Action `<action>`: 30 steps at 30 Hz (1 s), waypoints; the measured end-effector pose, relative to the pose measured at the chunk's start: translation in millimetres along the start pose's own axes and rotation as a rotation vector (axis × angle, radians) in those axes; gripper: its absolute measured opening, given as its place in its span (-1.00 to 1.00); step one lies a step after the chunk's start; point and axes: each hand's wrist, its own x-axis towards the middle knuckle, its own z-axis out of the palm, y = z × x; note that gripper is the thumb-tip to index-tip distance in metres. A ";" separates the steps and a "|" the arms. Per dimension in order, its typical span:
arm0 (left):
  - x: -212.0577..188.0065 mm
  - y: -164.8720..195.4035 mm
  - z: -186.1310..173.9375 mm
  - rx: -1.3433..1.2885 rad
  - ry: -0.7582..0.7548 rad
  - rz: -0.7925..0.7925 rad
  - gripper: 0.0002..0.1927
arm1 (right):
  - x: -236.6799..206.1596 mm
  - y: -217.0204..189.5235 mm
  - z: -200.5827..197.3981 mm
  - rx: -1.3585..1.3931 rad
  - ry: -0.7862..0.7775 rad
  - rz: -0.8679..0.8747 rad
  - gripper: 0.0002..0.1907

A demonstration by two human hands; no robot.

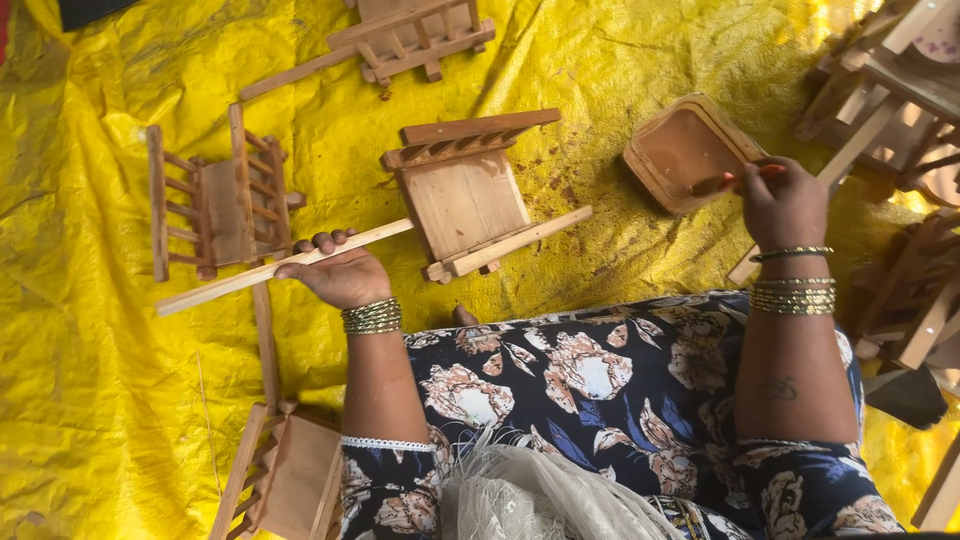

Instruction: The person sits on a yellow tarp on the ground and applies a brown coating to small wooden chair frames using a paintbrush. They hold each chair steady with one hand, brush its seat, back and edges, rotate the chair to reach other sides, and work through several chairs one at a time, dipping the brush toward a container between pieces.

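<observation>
The left hand [345,275] gripped a long wooden leg [280,265] of a small chair [465,195] lying on the yellow sheet [100,380]. Farther right, the right hand [785,205] held a brush [735,180] in a square tub [685,150].

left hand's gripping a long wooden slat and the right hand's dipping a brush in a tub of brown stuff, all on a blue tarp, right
Not quite: the head view shows the tarp is yellow, not blue. The rest holds: the left hand grips the long wooden slat, and the right hand holds a brush in the tub of brown stuff.
</observation>
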 end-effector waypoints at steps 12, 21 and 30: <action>-2.7 -6.6 2.1 -0.045 0.017 -0.022 -0.35 | -13.8 51.0 9.0 0.448 0.151 0.109 -0.87; 2.6 -9.7 -2.0 -0.143 -0.012 -0.092 -0.28 | -15.3 38.8 22.8 1.684 -0.134 0.467 -0.91; 0.4 -10.5 3.7 -0.096 0.015 -0.077 -0.25 | -83.6 -82.4 163.9 1.422 -0.724 0.254 -0.67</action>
